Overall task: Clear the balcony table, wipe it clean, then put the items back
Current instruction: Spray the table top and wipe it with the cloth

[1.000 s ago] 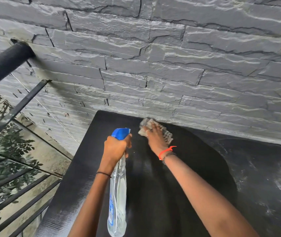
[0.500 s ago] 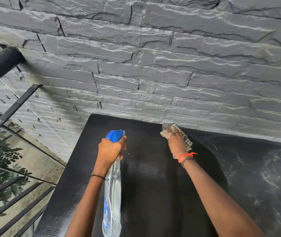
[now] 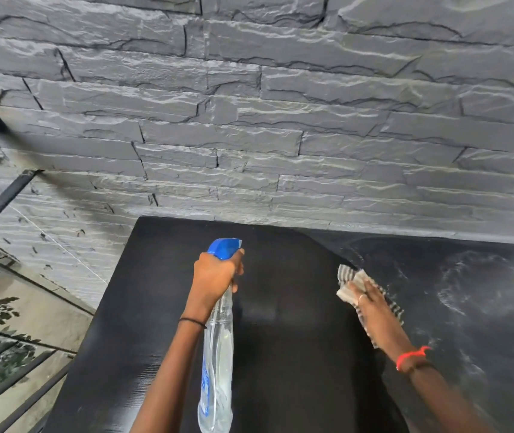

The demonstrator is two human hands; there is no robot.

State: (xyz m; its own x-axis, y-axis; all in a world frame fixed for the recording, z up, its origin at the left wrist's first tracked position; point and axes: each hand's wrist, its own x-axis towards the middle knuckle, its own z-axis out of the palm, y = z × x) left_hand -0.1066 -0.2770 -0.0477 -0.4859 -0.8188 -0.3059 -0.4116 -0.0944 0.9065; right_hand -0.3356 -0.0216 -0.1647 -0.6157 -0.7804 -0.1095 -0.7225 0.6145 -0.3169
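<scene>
- Evidently the wiping step is underway: the black table [image 3: 162,323] is showing no items in view, so the clearing part looks done.
- Left of the cloth the surface is looking dark and even, while the right part is carrying pale smears and streaks [image 3: 455,292]; I judge that side is awaiting a wipe, and the items are yet to go back.
- The right hand [image 3: 371,304] is pressing flat, fingers spread, on a striped cloth [image 3: 347,281] lying on the table at the edge of the smeared area.
- The left hand [image 3: 215,279] is gripping the neck of a clear spray bottle [image 3: 218,354], held over the table's middle.
- The bottle's long axis is running near to far, its blue nozzle [image 3: 224,248] pointing away towards the grey stone wall [image 3: 280,135], base nearest the person.
</scene>
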